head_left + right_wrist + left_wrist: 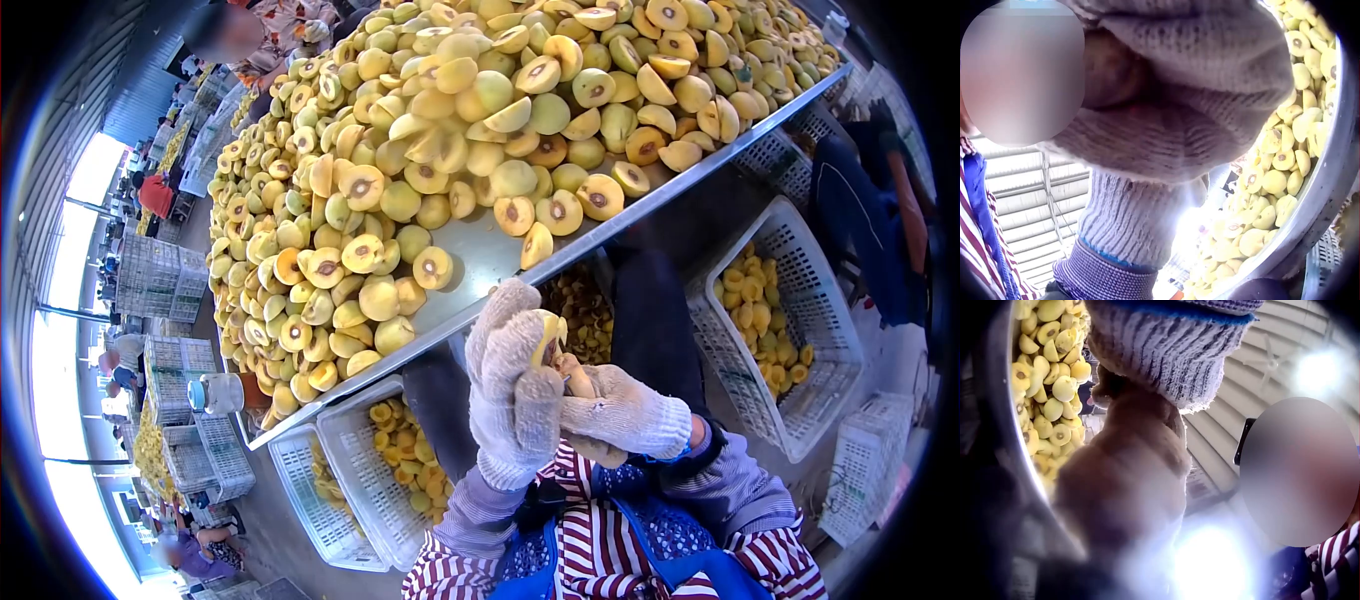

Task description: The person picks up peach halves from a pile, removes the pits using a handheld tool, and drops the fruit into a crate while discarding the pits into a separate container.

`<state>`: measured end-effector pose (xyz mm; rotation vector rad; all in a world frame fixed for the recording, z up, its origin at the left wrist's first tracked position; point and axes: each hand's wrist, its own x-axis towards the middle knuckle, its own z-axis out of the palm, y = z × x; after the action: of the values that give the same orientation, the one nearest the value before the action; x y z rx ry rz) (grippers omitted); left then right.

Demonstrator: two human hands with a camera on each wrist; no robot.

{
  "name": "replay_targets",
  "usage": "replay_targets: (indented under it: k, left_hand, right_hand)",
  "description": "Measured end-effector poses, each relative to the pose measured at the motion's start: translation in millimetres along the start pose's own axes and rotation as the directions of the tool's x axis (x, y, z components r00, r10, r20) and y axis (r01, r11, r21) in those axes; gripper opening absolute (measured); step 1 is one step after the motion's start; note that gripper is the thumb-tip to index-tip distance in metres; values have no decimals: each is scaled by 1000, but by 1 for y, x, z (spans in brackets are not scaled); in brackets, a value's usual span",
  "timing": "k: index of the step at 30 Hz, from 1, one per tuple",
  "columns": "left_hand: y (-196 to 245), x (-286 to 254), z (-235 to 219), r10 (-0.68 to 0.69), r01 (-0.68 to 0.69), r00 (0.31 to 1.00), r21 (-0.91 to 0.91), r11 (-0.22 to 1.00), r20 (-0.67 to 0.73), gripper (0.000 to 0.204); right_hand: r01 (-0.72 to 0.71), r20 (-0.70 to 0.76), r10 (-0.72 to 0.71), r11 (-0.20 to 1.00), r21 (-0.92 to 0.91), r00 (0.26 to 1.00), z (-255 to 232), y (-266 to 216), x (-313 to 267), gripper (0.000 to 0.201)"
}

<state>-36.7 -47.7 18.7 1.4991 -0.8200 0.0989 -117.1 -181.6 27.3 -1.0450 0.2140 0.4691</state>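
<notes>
Fruit piece [548,338], partly hidden, is clamped by fingers of left hand [515,385]; right hand [628,412] beside, fingers' hold I cannot tell.

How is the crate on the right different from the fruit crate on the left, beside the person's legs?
In view, the right crate looks larger than the left crate. The table partly hides the left crate, but not the right crate. Both are white, perforated and hold yellow fruit.

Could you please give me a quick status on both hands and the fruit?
Left hand gripping cut fruit. Right hand close against it, fingertips partly hidden. Metal table edge just beyond the hands.
</notes>
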Motion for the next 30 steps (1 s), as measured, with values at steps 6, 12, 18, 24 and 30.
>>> replay_targets:
  k: [6,12,18,24,30]
  left_hand:
    - [10,26,-8,-182,177,967,45,983,180,40]
    - [3,45,-8,-96,64,949,112,992,301,29]
    - [15,57,-5,111,-229,916,276,934,384,28]
    - [1,57,-9,85,-98,895,8,995,438,29]
    - [11,39,1,-318,430,881,-312,847,351,31]
  right_hand:
    - [-116,105,103,986,121,989,-3,-5,-6,34]
    - [-157,199,86,912,378,976,-7,8,-8,31]
    - [-462,576,-67,524,715,815,-17,32,0,29]
    - [-585,597,-319,145,798,736,-10,77,4,32]
    - [-552,599,-378,236,800,706,-3,55,4,29]
